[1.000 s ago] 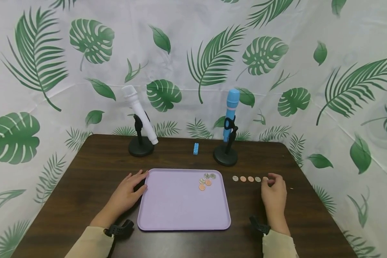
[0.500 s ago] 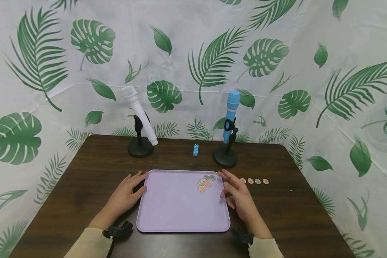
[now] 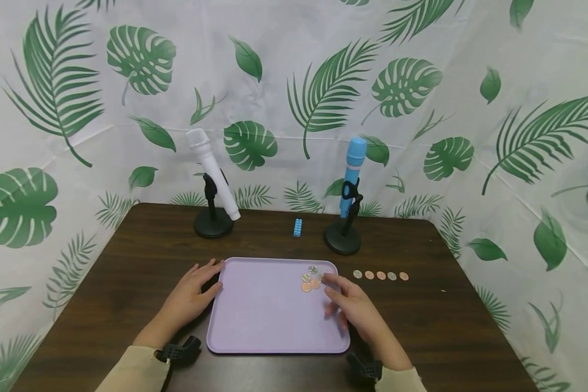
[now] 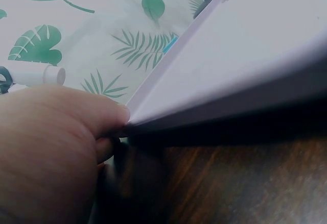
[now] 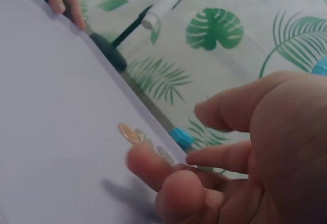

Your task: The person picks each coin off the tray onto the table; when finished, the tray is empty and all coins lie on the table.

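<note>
A lilac tray [image 3: 264,316] lies on the table, with several silver and copper coins [image 3: 306,287] clustered near its far right corner. My left hand [image 3: 190,293] rests at the tray's left edge, fingers loosely extended; in the left wrist view its fingertip meets the tray rim [image 4: 148,96]. Over the tray's right side is my right hand [image 3: 350,302]. Its forefinger tip touches a silver coin [image 3: 320,277], partly covered by the finger. In the right wrist view, the right hand's thumb and fingers [image 5: 225,106] stand apart, pinching nothing.
Right of the tray, several coins [image 3: 381,276] lie in a row on the dark table [image 3: 451,337]. Behind stand a white microphone [image 3: 213,174] and a blue microphone [image 3: 355,158] on black stands, with a small blue block [image 3: 297,227] between them.
My right hand has left the end of the coin row, where a copper coin now lies, and moved left over the tray. One silver coin there has shifted towards me. My left hand stays put.
</note>
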Motion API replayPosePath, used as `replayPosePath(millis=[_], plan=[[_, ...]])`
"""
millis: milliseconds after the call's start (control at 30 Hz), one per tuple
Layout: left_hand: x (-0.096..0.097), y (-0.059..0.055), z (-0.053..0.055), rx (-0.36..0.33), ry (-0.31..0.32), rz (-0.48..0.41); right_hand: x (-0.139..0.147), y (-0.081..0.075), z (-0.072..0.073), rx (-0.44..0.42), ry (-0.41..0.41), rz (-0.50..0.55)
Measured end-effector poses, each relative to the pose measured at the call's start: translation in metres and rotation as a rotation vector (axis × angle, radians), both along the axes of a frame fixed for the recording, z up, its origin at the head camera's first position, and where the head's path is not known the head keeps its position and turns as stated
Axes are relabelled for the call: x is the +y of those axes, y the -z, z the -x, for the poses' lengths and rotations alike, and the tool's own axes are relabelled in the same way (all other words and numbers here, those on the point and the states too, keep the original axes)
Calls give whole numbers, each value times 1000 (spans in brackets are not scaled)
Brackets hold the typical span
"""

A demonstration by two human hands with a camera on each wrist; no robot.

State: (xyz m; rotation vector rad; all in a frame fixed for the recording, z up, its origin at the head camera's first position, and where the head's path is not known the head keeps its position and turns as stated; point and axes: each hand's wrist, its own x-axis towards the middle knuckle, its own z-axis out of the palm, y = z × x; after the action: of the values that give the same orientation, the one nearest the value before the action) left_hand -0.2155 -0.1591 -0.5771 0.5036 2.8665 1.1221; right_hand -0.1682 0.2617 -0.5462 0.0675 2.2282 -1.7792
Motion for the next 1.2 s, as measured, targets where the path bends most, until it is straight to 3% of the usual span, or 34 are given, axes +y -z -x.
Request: replayPosePath(millis=[300,567,867,1200], plan=[[0,-2,-1,6,-3,-4,-2,-1,0,41,88,-111],[1,-6,-3,18,5,-8,0,-4,0,27,140,-114],[2,-6,-4,24,6,-9,4,1,2,77,103,-231],[2,-6,-5,22,-2,-8,0,8,3,210,38,-437]])
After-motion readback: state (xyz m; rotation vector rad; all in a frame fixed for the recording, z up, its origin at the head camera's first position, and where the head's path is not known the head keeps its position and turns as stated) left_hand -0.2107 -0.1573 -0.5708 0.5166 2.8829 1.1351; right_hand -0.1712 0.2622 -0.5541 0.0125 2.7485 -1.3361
